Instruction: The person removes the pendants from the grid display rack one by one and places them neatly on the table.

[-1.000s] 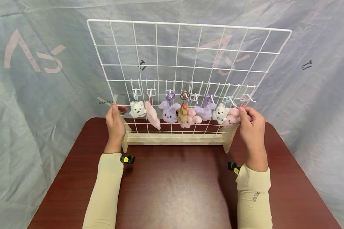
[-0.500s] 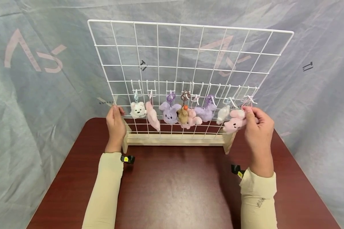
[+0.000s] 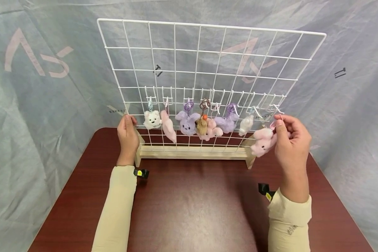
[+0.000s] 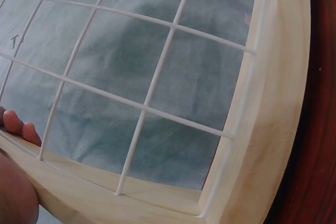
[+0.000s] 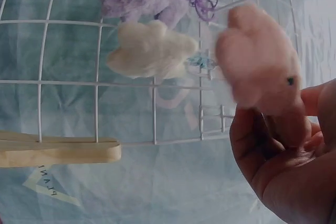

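Note:
A pink plush keychain [image 3: 262, 142] hangs from my right hand [image 3: 292, 143], which pinches it near its chain at the top, just below the rightmost hook [image 3: 276, 109]. In the right wrist view the pink plush [image 5: 257, 59] stands close to the camera, its lower part between the fingers. Whether its chain still touches the hook is hard to tell. My left hand [image 3: 127, 138] grips the left side of the white wire grid rack [image 3: 195, 49]. In the left wrist view its fingers [image 4: 30, 132] lie behind the wires, around the wooden upright [image 4: 79, 192].
Several plush keychains hang on the rack's hooks, among them a white one [image 3: 246, 125], a purple one [image 3: 187, 124] and a brown one [image 3: 202, 126]. A wooden base [image 3: 192, 153] carries the rack on the dark red table [image 3: 195, 206]. Grey cloth [image 3: 50, 105] surrounds it.
My right hand has moved right and slightly down, drawing the pink plush away from the white one beside it. That white plush has turned round. The left hand keeps its grip.

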The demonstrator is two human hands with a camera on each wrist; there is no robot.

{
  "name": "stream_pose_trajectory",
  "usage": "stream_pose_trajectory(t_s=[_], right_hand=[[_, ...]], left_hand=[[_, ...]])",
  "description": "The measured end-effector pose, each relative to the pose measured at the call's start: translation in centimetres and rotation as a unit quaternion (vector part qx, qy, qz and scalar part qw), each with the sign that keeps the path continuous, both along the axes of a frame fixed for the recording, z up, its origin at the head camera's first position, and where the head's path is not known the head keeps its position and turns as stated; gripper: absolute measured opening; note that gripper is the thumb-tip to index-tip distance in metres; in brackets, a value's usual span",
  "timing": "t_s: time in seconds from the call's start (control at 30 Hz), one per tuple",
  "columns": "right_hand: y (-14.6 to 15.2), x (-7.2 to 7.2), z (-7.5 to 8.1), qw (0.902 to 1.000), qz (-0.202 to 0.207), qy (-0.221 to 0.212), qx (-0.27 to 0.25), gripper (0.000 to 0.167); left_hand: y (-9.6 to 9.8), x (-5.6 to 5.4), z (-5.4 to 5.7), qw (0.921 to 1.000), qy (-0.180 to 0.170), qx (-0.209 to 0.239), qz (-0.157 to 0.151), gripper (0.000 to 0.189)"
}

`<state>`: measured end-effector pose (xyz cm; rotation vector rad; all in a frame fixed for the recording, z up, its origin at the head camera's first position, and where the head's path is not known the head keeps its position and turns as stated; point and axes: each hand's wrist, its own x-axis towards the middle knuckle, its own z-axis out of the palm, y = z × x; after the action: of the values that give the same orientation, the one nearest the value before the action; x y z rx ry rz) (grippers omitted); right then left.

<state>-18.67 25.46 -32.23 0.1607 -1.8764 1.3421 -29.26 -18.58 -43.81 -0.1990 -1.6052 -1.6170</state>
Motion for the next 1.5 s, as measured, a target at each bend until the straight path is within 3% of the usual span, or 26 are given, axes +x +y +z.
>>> stream_pose_trajectory(t_s=[0.13, 0.3, 0.53, 0.63, 0.7, 0.9, 1.07, 1.27, 1.37, 1.5], right_hand=[[-0.6, 0.1, -0.2, 0.9992, 0.037, -0.006, 0.014, 0.021], [-0.9, -0.2, -0.8, 0.9947, 0.066, -0.065, 0.047, 0.02], [-0.7, -0.8, -2.0, 0.9766, 0.086, -0.148, 0.129, 0.023], [-0.7, -1.0, -2.5, 0.9634, 0.116, -0.17, 0.172, 0.021], [-0.6, -1.3, -2.8, 0.9485, 0.152, -0.196, 0.197, 0.02], [0.2, -2.3, -4.3, 0.8852, 0.264, -0.303, 0.234, 0.018], [0.5, -2.6, -5.8, 0.8451, 0.329, -0.346, 0.241, 0.017], [0.4, -2.8, -7.4, 0.7673, 0.426, -0.421, 0.229, 0.018], [0.3, -2.8, -8.0, 0.7474, 0.437, -0.438, 0.243, 0.019], [0.0, -2.8, -8.6, 0.7359, 0.439, -0.448, 0.255, 0.019]], left_hand=[[0.0, 0.2, -0.1, 1.0, 0.004, -0.001, 0.002, 0.044], [0.0, 0.0, -0.2, 1.0, 0.008, 0.005, 0.002, 0.042], [0.0, -0.1, -0.2, 0.9999, 0.009, -0.002, -0.009, 0.043], [0.0, -0.1, -0.1, 0.9999, 0.01, 0.0, -0.009, 0.043], [-0.1, -0.1, 0.0, 0.9999, 0.011, 0.003, -0.008, 0.043], [-0.1, -0.1, -0.1, 0.9999, 0.01, 0.007, -0.009, 0.042], [0.1, -0.1, -0.1, 0.9999, 0.012, 0.003, -0.011, 0.041], [0.2, -0.1, -0.1, 0.9997, 0.017, 0.01, -0.014, 0.041], [0.2, -0.1, 0.0, 0.9997, 0.018, 0.012, -0.015, 0.041], [0.2, -0.1, 0.0, 0.9996, 0.019, 0.014, -0.015, 0.042]])
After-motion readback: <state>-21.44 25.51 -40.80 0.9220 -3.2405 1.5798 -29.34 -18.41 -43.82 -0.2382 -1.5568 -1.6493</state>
